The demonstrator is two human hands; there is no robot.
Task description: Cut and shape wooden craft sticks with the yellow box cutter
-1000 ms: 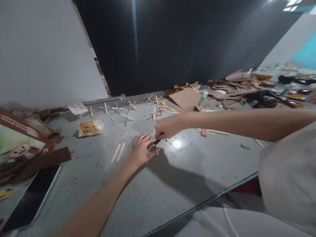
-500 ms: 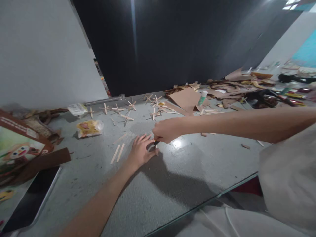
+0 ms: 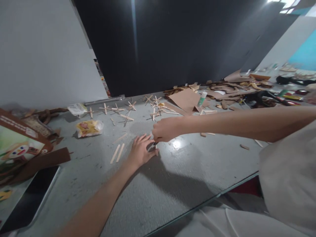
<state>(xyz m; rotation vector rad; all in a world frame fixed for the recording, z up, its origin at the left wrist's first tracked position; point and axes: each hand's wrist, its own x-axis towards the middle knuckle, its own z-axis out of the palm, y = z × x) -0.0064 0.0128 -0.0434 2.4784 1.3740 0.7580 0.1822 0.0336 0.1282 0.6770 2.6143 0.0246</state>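
My left hand (image 3: 141, 149) lies on the grey tabletop (image 3: 187, 164) with its fingers spread. Its thumb and index finger hold a short pale craft stick (image 3: 156, 147) down, most of it hidden. Close above, my right hand (image 3: 166, 129) is closed around a small dark tool (image 3: 155, 143); only its tip shows, so its kind is unclear. Two loose craft sticks (image 3: 120, 153) lie left of my left hand, with a thinner wooden piece (image 3: 120, 138) behind them. Farther back stand several crossed-stick shapes (image 3: 127, 117).
A yellow snack packet (image 3: 89, 128), a phone (image 3: 31, 199) and a printed box (image 3: 19, 148) are at the left. Behind my right arm are brown cardboard (image 3: 185, 99), a glue stick (image 3: 202, 98) and scraps. A dark panel (image 3: 168, 46) borders the back; the table's glass edge (image 3: 197, 209) is near me.
My right hand has shifted very slightly, and less of the dark tool shows below it. My left hand stays in place.
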